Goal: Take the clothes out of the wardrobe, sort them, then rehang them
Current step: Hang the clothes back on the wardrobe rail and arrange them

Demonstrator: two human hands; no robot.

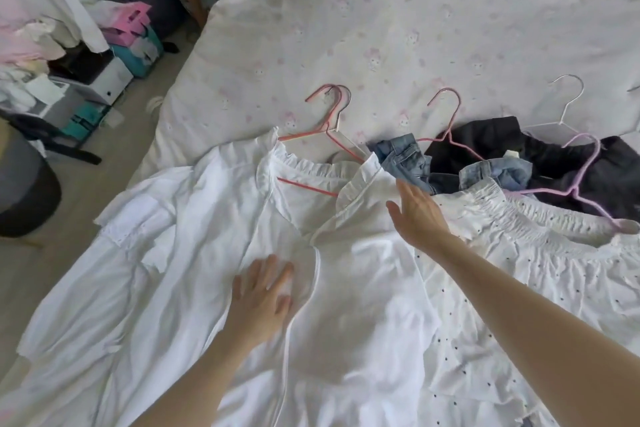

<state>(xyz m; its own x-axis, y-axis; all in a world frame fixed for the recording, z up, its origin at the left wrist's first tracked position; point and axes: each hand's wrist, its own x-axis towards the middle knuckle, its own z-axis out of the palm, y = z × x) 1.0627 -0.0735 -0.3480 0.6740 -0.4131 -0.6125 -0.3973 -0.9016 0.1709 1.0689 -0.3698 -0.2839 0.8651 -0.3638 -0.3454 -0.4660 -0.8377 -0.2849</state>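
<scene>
Clothes lie spread on the bed (398, 28), still on their hangers: a white blouse (194, 225) nearest the left edge, a white eyelet garment (519, 274) with a smocked, elasticated band to its right, and denim (401, 158) and a dark garment (491, 142) behind them. The left hand (261, 298) rests flat on the blouse front, fingers extended and gripping nothing. The right hand (415, 215) lies open, palm down, at the frilled collar, also holding nothing. The blouse is thin, smooth woven cloth that creases easily; its red wire hanger (304, 186) shows through the neckline. Risks, as judged: smoothing strokes may drag the light cloth into new folds or slip it off the narrow hanger, the overlapping white garments may be lifted together, and the crossed hooks of the hangers (332, 104) may snag.
</scene>
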